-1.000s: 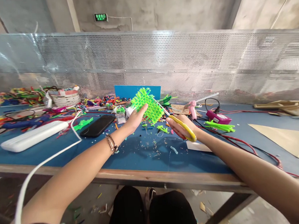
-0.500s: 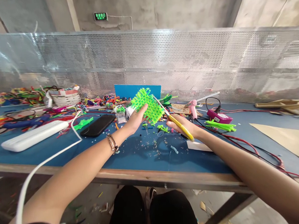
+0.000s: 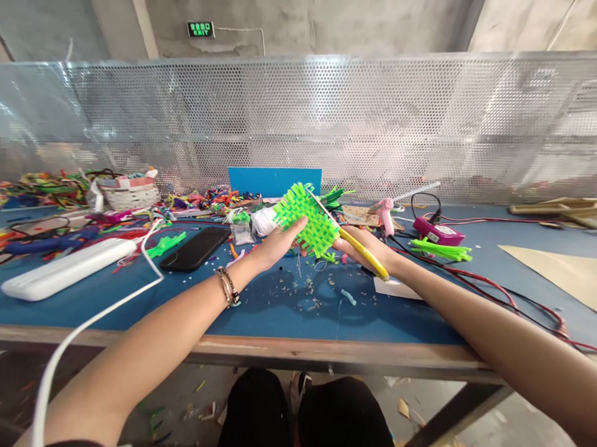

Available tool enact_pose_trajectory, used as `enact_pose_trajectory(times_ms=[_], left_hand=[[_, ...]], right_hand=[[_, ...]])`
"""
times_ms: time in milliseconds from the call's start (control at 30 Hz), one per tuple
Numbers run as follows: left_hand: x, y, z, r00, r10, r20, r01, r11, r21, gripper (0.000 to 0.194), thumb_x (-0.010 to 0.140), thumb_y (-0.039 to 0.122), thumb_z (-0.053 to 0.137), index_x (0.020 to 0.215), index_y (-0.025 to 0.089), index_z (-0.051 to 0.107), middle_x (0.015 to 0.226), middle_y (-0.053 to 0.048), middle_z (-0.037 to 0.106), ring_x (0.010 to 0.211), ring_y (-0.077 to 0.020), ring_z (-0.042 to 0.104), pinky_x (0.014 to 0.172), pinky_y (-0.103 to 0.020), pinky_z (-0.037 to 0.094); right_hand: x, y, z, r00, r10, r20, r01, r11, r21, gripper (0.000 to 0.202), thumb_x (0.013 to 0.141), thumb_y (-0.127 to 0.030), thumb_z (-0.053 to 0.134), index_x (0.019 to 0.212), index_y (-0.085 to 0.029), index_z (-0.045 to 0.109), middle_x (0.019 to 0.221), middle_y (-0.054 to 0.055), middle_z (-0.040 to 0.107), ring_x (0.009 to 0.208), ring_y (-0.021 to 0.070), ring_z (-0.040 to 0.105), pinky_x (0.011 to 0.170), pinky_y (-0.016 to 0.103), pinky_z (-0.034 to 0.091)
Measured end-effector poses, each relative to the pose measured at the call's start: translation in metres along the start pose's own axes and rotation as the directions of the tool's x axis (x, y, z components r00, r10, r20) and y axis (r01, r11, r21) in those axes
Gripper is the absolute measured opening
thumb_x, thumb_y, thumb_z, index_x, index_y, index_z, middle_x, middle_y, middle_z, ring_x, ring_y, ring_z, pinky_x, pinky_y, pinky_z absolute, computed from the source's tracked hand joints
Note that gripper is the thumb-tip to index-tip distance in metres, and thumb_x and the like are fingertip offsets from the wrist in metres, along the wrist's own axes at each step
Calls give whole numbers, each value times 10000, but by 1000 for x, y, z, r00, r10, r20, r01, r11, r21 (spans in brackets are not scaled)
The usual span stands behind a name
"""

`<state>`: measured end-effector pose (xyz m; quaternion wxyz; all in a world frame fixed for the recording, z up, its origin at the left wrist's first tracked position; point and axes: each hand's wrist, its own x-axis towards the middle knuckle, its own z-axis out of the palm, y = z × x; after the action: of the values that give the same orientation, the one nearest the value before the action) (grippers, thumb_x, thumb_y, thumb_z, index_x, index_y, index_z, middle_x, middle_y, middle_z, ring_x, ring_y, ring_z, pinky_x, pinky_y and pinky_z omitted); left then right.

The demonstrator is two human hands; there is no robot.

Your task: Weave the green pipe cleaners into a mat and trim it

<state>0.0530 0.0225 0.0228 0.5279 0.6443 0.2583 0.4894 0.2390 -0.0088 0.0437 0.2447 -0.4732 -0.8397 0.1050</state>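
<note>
My left hand (image 3: 282, 242) grips a bright green woven mat (image 3: 308, 219) by its lower left side, thumb on top, and holds it tilted above the table. Short strip ends stick out around the mat's edges. In my right hand (image 3: 362, 247) are scissors with yellow handles (image 3: 364, 253). Their blades lie along the mat's upper right edge; whether they are apart I cannot make out. Small clippings (image 3: 309, 293) are scattered on the blue table (image 3: 283, 321) below.
At left lie a black phone (image 3: 196, 249), a white power strip (image 3: 70, 267) and its cable. To the right are a pink glue gun (image 3: 387, 215), a magenta box (image 3: 438, 231), green strips (image 3: 440, 249) and red and black cables. A perforated metal screen (image 3: 273, 118) stands behind.
The woven mat and my left hand have shifted right and slightly down, and the scissor blades now overlap the mat's edge more. My right hand has barely moved.
</note>
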Motion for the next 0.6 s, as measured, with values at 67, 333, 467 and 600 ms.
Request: enact_pose_trajectory(times_ms=[67,333,467,600], left_hand=[[0,-1,0,1000,3,25,-3,1000,-15,331,765,444,560,859,131,617,722,-50,634,513,-119,506,474,-258,410],[1,-3,-1,997,-29,71,33,998,-50,314,806,434,514,829,143,630,691,-56,623,511,-123,496,493,-267,421],[2,-3,-2,995,-51,81,55,998,-43,350,812,469,497,852,149,634,673,-55,622,519,-130,505,513,-272,427],[2,-4,-2,997,-29,75,33,998,-48,350,781,472,537,869,145,625,728,-56,634,543,-127,511,502,-264,426]], right_hand=[[-1,-3,0,1000,4,0,-4,1000,5,542,732,-737,201,605,-223,323,536,-8,425,530,132,439,544,287,359],[-4,-11,-1,1000,-18,-25,18,1000,1,521,763,-675,159,510,-232,263,403,-26,357,438,103,376,536,281,337],[-4,-11,0,998,10,-65,-9,1000,16,528,756,-688,169,501,-234,251,386,-30,326,430,102,366,523,276,335],[-4,-10,1,999,11,-45,-8,998,59,530,745,-712,198,519,-237,265,381,-36,344,422,103,385,527,279,352]])
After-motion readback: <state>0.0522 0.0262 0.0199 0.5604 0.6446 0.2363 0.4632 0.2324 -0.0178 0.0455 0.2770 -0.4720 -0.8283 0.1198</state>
